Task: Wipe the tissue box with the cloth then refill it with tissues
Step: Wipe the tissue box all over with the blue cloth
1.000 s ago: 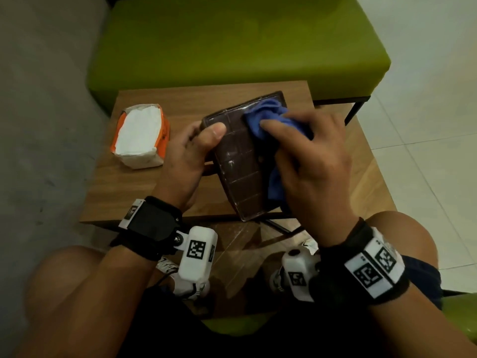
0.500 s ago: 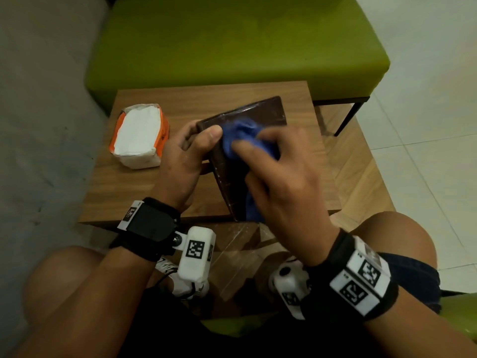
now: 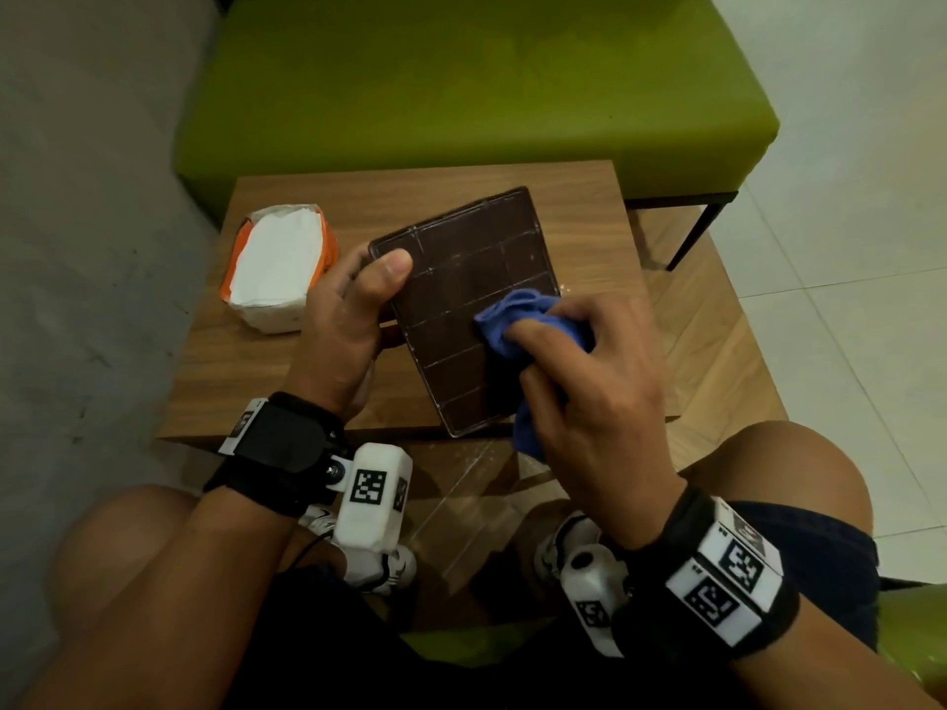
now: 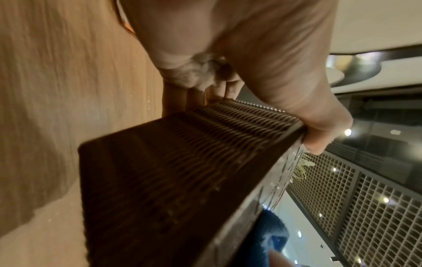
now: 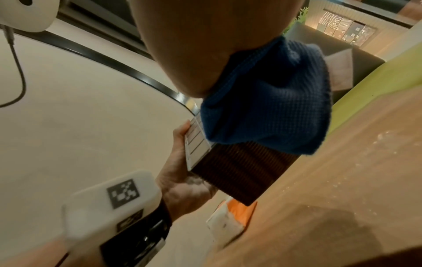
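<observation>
Left hand (image 3: 353,320): grips the tissue box (image 3: 471,304) (tilted off the surface).
Right hand (image 3: 584,381): clutches the blue cloth (image 3: 522,320).
Tip: brace firmly, wipe overlapping strokes toward edges.

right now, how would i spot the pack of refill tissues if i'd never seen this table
Find the small wooden table in front of the green bench. On its far left corner, left of the left hand gripping the dark brown tissue box, lies the tissue pack. It is the only white block there, wrapped in orange plastic.
</observation>
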`<state>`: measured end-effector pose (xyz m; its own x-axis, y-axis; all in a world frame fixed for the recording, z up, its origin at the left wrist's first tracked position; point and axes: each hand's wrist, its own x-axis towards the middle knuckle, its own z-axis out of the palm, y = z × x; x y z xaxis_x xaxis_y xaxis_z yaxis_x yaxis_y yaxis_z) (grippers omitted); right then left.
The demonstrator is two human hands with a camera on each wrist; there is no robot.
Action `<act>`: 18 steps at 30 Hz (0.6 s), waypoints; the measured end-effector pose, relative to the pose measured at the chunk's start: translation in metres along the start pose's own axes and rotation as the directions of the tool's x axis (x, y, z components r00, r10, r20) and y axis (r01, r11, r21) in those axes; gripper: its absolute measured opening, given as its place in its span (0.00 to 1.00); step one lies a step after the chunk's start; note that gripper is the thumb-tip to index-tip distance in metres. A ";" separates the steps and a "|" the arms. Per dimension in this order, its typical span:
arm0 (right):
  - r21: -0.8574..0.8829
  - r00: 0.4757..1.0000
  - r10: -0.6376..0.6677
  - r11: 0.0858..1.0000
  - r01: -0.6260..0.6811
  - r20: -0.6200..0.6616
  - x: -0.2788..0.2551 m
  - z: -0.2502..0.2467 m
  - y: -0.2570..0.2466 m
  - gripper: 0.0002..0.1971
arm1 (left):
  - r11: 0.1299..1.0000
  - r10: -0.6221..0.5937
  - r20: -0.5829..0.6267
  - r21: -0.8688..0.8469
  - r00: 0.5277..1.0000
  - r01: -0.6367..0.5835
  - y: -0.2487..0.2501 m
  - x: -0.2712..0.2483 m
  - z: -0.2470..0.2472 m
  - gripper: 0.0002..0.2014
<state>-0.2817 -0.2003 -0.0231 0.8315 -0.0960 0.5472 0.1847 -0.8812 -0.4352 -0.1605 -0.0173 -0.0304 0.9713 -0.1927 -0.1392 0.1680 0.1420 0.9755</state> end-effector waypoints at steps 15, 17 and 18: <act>-0.011 0.998 -0.023 1.000 0.023 -0.051 0.012 0.001 -0.009 0.10 | 1.000 -0.007 0.008 -0.004 1.000 0.007 0.002 -0.004 0.007 0.34; 0.001 0.998 -0.063 0.998 0.063 -0.004 0.008 0.001 -0.005 0.11 | 1.000 -0.008 -0.003 -0.001 1.000 0.008 0.003 -0.003 0.006 0.34; 0.003 0.999 -0.033 0.999 0.033 -0.034 0.011 0.000 0.001 0.11 | 1.000 -0.011 -0.002 0.000 1.000 0.011 0.003 -0.004 0.005 0.34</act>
<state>-0.2722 -0.2024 -0.0174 0.8066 -0.0825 0.5853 0.2137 -0.8825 -0.4189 -0.1642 -0.0210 -0.0259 0.9698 -0.1922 -0.1501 0.1786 0.1402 0.9739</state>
